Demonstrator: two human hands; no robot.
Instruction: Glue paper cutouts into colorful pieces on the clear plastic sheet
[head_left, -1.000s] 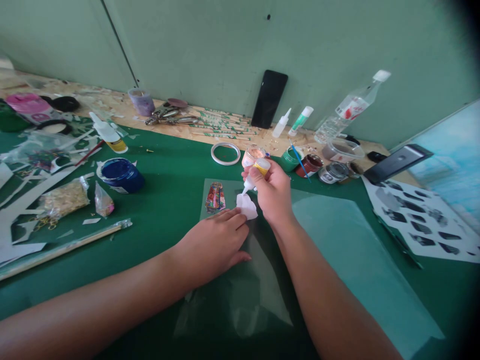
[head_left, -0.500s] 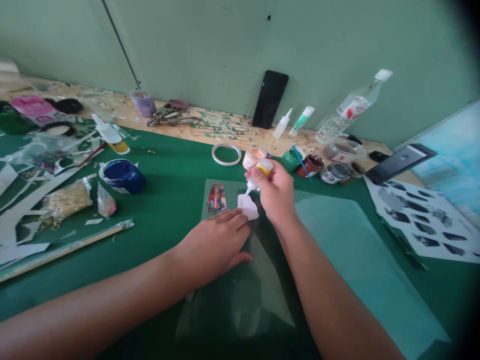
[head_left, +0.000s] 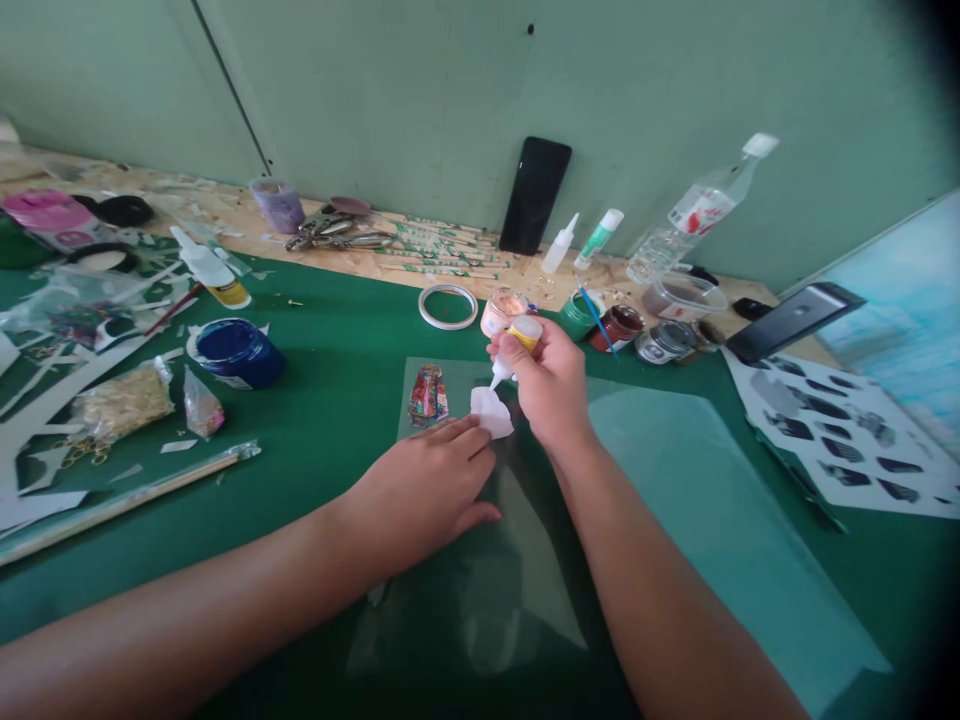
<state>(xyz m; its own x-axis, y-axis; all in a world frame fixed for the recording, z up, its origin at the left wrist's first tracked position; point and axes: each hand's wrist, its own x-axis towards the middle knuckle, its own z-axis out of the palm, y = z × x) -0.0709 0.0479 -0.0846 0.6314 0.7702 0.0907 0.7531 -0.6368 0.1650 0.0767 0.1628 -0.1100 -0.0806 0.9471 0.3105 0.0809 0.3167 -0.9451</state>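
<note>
My right hand [head_left: 551, 380] is closed around a small glue bottle [head_left: 514, 352] with a yellow label, tipped so its nozzle points down. The nozzle tip meets the top edge of a small white paper cutout [head_left: 492, 412]. My left hand [head_left: 427, 485] holds the cutout's left side with its fingertips, the thumb lying apart. How the fingertips grip beneath is hidden. Just beyond those fingers, a colourful patterned cutout [head_left: 428, 396] lies on a clear plastic sheet [head_left: 469, 590], which extends under both hands.
Behind my right hand stand open paint jars [head_left: 621, 328], a blue brush [head_left: 596, 318] and a tape ring [head_left: 448, 306]. A blue paint jar [head_left: 244, 355], bagged bits [head_left: 124, 400] and paper scraps lie left. A printed sheet [head_left: 847, 430] and a leaning phone [head_left: 535, 195] are farther off.
The whole view has shifted slightly, so things sit a little farther left. Both hands keep almost the same pose, with the glue nozzle still at the white cutout.
</note>
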